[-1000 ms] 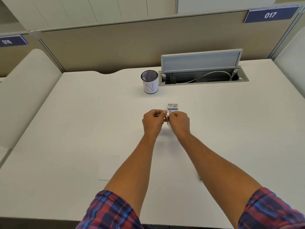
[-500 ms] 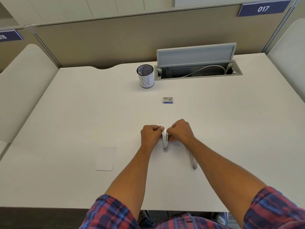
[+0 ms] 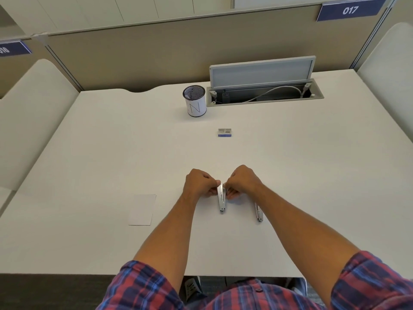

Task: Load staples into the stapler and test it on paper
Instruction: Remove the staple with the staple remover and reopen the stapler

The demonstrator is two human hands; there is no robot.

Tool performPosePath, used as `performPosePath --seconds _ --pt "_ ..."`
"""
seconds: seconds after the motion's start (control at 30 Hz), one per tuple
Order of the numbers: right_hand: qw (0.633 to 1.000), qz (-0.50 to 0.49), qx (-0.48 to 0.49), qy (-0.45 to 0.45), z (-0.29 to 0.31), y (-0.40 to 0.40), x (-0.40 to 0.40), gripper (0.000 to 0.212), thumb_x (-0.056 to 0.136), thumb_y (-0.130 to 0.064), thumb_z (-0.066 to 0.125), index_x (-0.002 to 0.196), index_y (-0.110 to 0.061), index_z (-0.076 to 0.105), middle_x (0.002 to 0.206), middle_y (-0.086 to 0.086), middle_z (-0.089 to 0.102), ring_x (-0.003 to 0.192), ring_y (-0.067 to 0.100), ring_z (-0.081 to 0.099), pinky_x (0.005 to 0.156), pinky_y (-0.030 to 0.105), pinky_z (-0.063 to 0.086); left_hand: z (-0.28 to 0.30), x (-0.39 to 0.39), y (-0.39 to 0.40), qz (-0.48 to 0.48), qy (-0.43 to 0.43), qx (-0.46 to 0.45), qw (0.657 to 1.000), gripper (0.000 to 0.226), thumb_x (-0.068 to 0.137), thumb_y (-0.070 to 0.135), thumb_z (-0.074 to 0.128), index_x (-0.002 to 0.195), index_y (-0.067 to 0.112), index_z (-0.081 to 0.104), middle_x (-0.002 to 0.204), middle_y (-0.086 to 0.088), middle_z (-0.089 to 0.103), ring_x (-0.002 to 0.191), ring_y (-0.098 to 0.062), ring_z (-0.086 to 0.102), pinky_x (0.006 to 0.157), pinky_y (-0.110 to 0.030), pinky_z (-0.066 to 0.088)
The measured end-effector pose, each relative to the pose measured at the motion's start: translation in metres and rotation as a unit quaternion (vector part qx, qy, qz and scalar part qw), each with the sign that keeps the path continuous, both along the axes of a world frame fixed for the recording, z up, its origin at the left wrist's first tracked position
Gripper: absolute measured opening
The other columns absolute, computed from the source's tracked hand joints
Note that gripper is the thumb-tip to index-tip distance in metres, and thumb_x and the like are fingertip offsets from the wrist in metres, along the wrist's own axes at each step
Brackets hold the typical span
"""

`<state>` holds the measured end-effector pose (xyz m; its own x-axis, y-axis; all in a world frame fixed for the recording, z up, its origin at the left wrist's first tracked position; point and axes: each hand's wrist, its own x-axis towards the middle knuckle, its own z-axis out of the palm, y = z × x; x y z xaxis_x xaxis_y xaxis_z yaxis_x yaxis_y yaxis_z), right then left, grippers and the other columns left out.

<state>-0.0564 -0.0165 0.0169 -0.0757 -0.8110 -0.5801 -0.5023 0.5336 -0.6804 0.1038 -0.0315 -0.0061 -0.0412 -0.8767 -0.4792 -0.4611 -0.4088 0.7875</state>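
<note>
**Stapler pinched from both sides**

Lies mid-desk: stapler [image 3: 222, 199], long axis running toward and away from the body, far end raised. Pinched there by left hand [image 3: 199, 184] and right hand [image 3: 242, 182]. Just right of stapler, a second metal piece [image 3: 258, 211]. Left, paper [image 3: 142, 209]. Beyond, staple box [image 3: 224, 132], farther still pen cup [image 3: 194, 101].

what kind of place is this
Most likely an open-plan office workstation: a beige partition panel carries a blue number sign reading 017, and the white desk has a flip-up cable tray.
</note>
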Motion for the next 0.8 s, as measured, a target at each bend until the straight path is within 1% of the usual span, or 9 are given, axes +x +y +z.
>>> performPosePath --seconds 0.07,0.1,0.2,0.33,0.43,0.53,0.6,0.7,0.8 --pt "1.0 0.02 0.004 0.007 0.001 0.002 -0.001 0.012 0.081 0.002 0.065 0.075 0.012 0.069 0.078 0.027 0.075 0.076 0.037 0.077 0.079 0.041 0.064 0.004 0.001 0.001 -0.008 -0.007 0.012 1.0 0.019 0.076 0.006 0.081 0.078 -0.011 0.073 0.073 -0.021 0.075 0.071 -0.032 0.077 0.07 -0.039 0.064" --pt "0.999 0.03 0.007 0.011 0.001 0.003 -0.001 0.013 0.082 0.002 0.066 0.07 0.007 0.069 0.075 0.025 0.075 0.074 0.035 0.077 0.075 0.037 0.064 0.005 0.001 0.002 -0.009 -0.01 0.016 1.0 0.021 0.076 0.004 0.081 0.08 -0.013 0.071 0.076 -0.023 0.075 0.073 -0.033 0.077 0.072 -0.04 0.064" --pt "0.999 0.048 0.008 0.012 0.0 0.003 -0.002 0.011 0.083 0.002 0.068 0.074 0.007 0.071 0.072 0.023 0.075 0.069 0.033 0.077 0.074 0.037 0.065 0.008 0.0 0.003 -0.002 -0.014 0.025 1.0 0.024 0.076 0.001 0.082 0.083 -0.018 0.069 0.08 -0.026 0.075 0.073 -0.033 0.077 0.073 -0.04 0.064" --pt "0.998 0.056 0.0 0.029 -0.002 0.005 -0.003 0.009 0.084 0.0 0.068 0.076 0.005 0.07 0.071 0.021 0.075 0.066 0.031 0.077 0.072 0.033 0.064 0.01 -0.002 0.005 -0.009 -0.035 0.023 0.999 0.023 0.076 0.003 0.083 0.082 -0.016 0.07 0.079 -0.023 0.076 0.067 -0.028 0.077 0.056 -0.025 0.058" --pt "0.998 0.057 -0.01 0.04 -0.002 0.006 -0.003 0.011 0.083 -0.002 0.069 0.073 0.002 0.069 0.068 0.019 0.075 0.067 0.029 0.077 0.071 0.03 0.062 0.011 -0.002 0.003 -0.019 -0.054 0.016 0.998 0.021 0.074 0.004 0.083 0.081 -0.012 0.071 0.077 -0.023 0.075 0.057 -0.023 0.072 0.054 -0.022 0.054" --pt "0.997 0.054 -0.021 0.046 -0.003 0.005 -0.006 0.017 0.084 -0.01 0.073 0.074 0.003 0.071 0.062 0.013 0.074 0.065 0.026 0.077 0.069 0.027 0.061 0.013 -0.006 -0.002 -0.033 -0.077 -0.012 0.996 0.019 0.071 0.011 0.087 0.078 -0.002 0.075 0.074 -0.015 0.076 0.054 -0.016 0.064 0.06 -0.025 0.053" --pt "0.998 0.046 -0.033 0.041 -0.002 0.003 -0.011 0.022 0.084 -0.014 0.076 0.078 0.007 0.073 0.064 0.013 0.075 0.064 0.025 0.077 0.07 0.029 0.062 0.014 -0.012 -0.004 -0.028 -0.07 -0.04 0.996 0.02 0.07 0.017 0.089 0.076 0.003 0.076 0.073 -0.007 0.076 0.054 -0.012 0.063 0.062 -0.026 0.052" --pt "0.996 0.046 -0.053 0.054 0.004 -0.003 -0.024 0.023 0.08 -0.014 0.08 0.082 0.008 0.073 0.067 0.013 0.076 0.059 0.022 0.075 0.069 0.03 0.061 0.017 -0.026 -0.006 -0.034 -0.071 -0.077 0.994 0.019 0.071 0.024 0.089 0.074 0.011 0.076 0.069 0.003 0.073 0.056 -0.006 0.06 0.054 -0.02 0.047" --pt "0.991 0.063 -0.053 0.11 0.01 -0.012 -0.043 0.024 0.075 -0.021 0.085 0.075 0.0 0.074 0.065 0.009 0.076 0.055 0.016 0.07 0.071 0.031 0.06 0.018 -0.042 -0.008 -0.062 -0.082 -0.082 0.991 0.021 0.073 0.029 0.087 0.072 0.012 0.076 0.064 0.007 0.07 0.051 -0.002 0.058 0.048 -0.016 0.041"
